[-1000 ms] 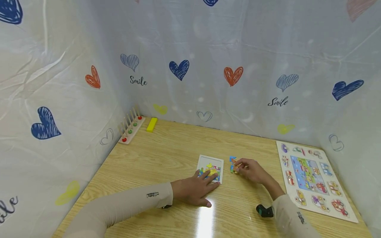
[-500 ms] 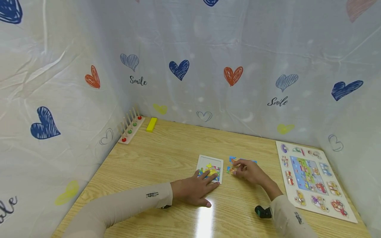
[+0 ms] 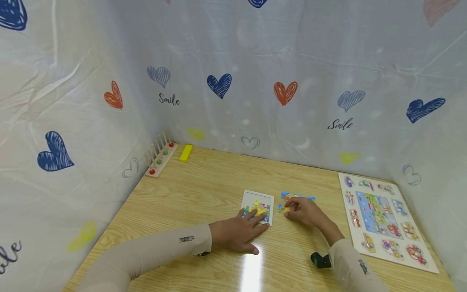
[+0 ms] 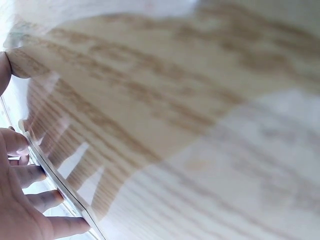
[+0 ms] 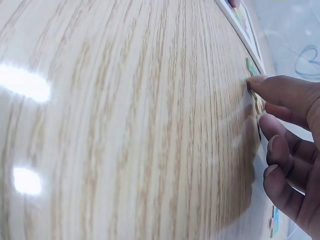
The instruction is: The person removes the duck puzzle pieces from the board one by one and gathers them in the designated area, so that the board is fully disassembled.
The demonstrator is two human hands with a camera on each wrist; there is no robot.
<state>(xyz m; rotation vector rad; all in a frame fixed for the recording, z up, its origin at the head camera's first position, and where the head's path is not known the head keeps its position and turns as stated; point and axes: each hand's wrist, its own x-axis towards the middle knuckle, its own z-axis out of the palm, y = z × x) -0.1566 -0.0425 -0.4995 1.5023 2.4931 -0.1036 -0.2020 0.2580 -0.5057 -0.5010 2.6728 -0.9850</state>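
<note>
The left hand [image 3: 238,234] lies flat with its fingers spread over the low end of the small puzzle tray [image 3: 253,197], and it is not gripping anything; it looks like it is there to keep the tray from sliding. Colorful bits [image 3: 257,202] show in the tray between and past those fingers, and the top part of the tray is bare. The right hand [image 3: 308,211] is beside the tray, with its thumb and a finger bent to pinch a puzzle piece [image 3: 280,208] on the table [image 3: 211,182], just to the right of the tray. (I cannot tell if the piece is lifted a tiny bit or lying flat, because the fingers cover a lot of it.) More loose pieces [image 3: 311,198] lie just behind that hand, partly hidden by it. So the step in hand seems to be getting hold of one piece, with the tray only partly filled. The next move, I think, calls for a good pinch on the edges, a short lift over the tray's rim, and a turn so the bumps match the holes. The left hand may need to scoot back a little, since it covers some of the puzzle.
</note>
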